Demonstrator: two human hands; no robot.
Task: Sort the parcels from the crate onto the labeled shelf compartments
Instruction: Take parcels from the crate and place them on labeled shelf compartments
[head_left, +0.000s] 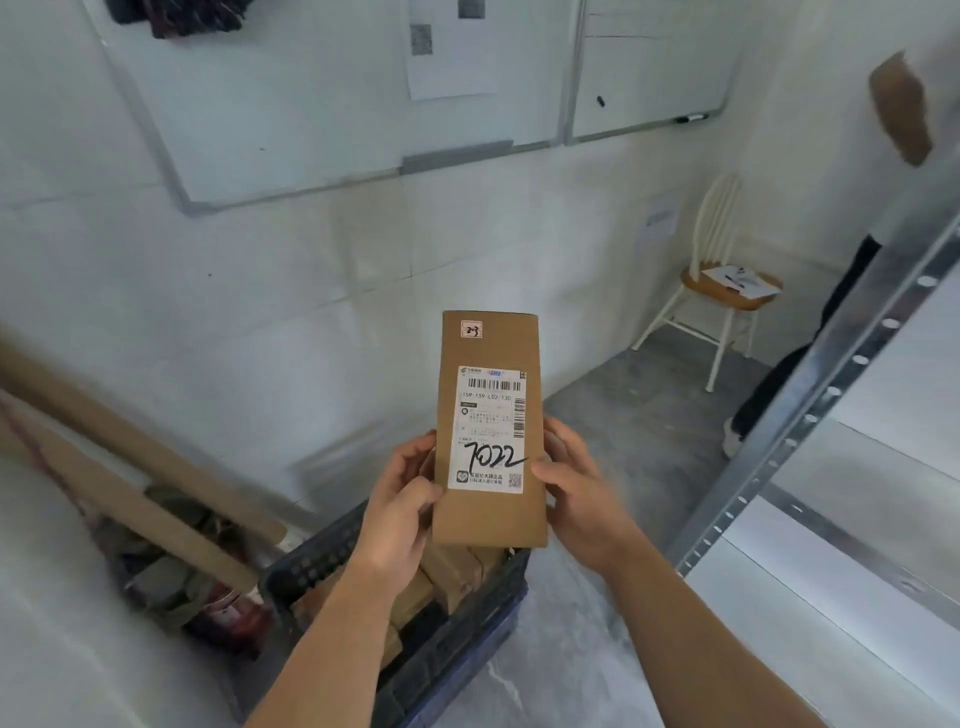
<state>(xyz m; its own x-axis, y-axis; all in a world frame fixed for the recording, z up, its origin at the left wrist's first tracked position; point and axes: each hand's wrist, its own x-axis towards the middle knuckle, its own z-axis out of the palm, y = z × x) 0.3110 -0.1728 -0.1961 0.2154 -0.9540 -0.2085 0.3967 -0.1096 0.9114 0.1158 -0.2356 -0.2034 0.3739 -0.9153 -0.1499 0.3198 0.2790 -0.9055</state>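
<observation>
The tall brown cardboard parcel is held upright above the dark blue plastic crate, its white shipping label facing the camera. The left hand and right hand each grip a lower side edge. Best to read the small top sticker and the handwritten number first, then turn to the grey metal shelf at right.

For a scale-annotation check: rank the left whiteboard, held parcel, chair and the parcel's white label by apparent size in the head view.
1. left whiteboard
2. held parcel and chair: similar extent; the parcel is far nearer the camera, so left unranked
3. white label
</observation>
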